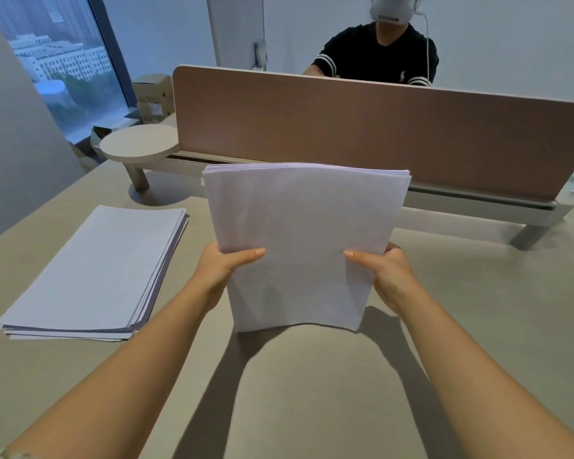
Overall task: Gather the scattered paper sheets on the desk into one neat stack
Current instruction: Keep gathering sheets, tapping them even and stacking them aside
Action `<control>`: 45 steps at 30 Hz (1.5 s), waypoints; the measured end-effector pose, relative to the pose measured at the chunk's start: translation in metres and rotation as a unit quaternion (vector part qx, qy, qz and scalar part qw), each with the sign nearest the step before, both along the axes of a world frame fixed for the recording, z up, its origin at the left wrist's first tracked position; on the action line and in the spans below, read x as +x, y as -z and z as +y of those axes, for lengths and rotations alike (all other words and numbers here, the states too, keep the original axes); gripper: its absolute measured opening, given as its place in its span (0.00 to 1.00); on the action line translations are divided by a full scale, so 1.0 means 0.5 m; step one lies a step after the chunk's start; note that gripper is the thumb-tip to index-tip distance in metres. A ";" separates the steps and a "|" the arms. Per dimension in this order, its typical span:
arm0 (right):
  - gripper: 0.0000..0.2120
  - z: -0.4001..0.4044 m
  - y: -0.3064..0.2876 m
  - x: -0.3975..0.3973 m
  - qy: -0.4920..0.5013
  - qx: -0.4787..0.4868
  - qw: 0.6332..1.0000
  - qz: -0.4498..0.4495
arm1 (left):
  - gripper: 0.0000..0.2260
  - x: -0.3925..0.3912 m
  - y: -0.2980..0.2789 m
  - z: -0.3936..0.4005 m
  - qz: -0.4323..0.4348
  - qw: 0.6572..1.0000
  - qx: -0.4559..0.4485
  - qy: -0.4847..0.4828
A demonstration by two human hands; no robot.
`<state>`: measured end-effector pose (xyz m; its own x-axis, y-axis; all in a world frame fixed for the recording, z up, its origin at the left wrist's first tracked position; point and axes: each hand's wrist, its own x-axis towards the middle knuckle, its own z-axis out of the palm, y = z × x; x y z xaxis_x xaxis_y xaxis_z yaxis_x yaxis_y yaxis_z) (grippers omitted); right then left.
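We hold the upright sheaf of sheets [304,240] between both hands, left hand [224,266] and right hand [383,271] each pinching a side edge, thumbs in front, its bottom edge on the desk [478,326]. The flat stack [96,273] lies at nine o'clock, nearer our left hand, long axis running away from us.
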<state>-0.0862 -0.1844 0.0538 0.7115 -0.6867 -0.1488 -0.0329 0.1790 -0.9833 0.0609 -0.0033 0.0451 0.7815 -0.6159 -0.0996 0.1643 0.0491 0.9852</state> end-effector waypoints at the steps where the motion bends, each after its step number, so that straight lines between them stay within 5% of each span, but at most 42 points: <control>1: 0.11 -0.002 -0.002 -0.001 -0.003 -0.003 1.000 0.000 | 0.15 0.002 -0.001 0.000 -0.002 1.000 0.001 0.002; 12: 0.14 0.026 0.076 -0.010 0.019 0.037 0.993 0.108 | 0.18 -0.055 0.093 0.003 0.066 0.992 0.086 -0.060; 16: 0.12 0.030 0.056 0.023 -0.009 -0.034 0.987 0.156 | 0.10 -0.032 0.073 0.015 0.037 0.982 0.152 -0.105; 31: 0.18 0.322 0.099 0.418 -0.131 -0.056 0.959 0.244 | 0.06 0.379 0.079 0.352 -0.051 0.920 0.340 -0.187; 37: 0.17 0.416 0.165 0.558 -0.093 -0.050 0.952 0.289 | 0.12 0.505 0.145 0.433 -0.078 0.877 0.442 -0.172; 41: 0.03 0.440 0.198 0.590 -0.065 -0.100 0.923 0.366 | 0.18 0.551 0.188 0.459 -0.110 0.817 0.552 -0.127; 45: 0.26 0.443 0.200 0.620 -0.019 0.008 0.931 0.364 | 0.18 0.568 0.230 0.476 -0.087 0.843 0.523 -0.092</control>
<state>0.2235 0.0370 -0.0463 0.4419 -0.6562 -0.6116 -0.6961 0.1792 -0.6952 0.3451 0.2346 -0.0698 0.9133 -0.1286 -0.3865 0.0974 -0.8524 0.5138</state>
